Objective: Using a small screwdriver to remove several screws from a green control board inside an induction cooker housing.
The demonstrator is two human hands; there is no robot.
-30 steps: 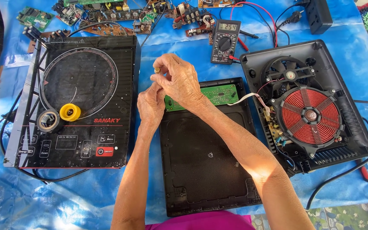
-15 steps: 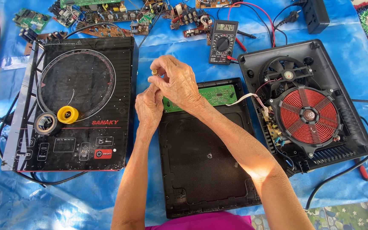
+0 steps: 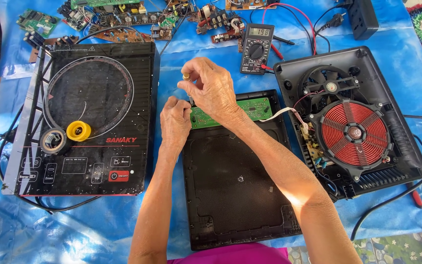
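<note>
On a crinkled blue plastic sheet [image 3: 221,63] that covers the surface, a flat green circuit board [image 3: 250,110] lies along the top edge of a matte black, finely textured base panel [image 3: 235,186]. A white ribbon cable [image 3: 282,113] runs from the board to an opened black cooker shell [image 3: 391,102], where a round red coil [image 3: 355,133] sits under a black fan [image 3: 329,85].

The right hand [image 3: 211,90] hovers over the board's left end with its wrist bent down; thumb and forefinger pinch a small brass-coloured knob at the top of a thin, dark tool [image 3: 187,88], too small to tell what kind, that points down at the board. The left hand [image 3: 175,122] lies just beside it, fingers curled closed against the board's left edge; whether it grips anything cannot be told. Both forearms reach up from the bottom of the view.

To the left lies a glossy black glass cooktop [image 3: 89,117] with a ring printed on it, carrying a yellow tape roll [image 3: 79,131] and a grey one [image 3: 53,141], touching. A multimeter [image 3: 257,48] stands beyond the hands, and loose circuit boards [image 3: 123,19] are scattered along the far edge.
</note>
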